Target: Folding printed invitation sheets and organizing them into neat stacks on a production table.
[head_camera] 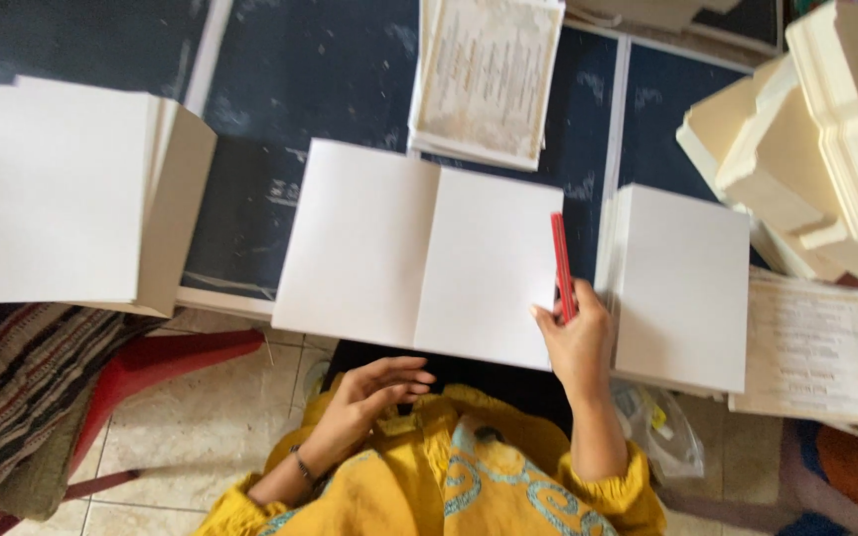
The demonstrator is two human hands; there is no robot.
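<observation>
A white folded card (417,256) lies opened flat on the dark table (320,69), its crease running down the middle. My right hand (575,337) rests at the card's right edge and holds a slim red stick (561,266) along that edge. My left hand (369,392) hovers near my lap below the card's front edge, fingers spread and empty. I wear a yellow top with blue pattern.
A tall stack of white cards (62,194) stands at the left, another stack (682,283) just right of my right hand. Printed cream sheets (489,74) lie behind, more (816,347) at the right. Cream envelopes (826,149) pile at the far right. A red stool (151,372) stands below.
</observation>
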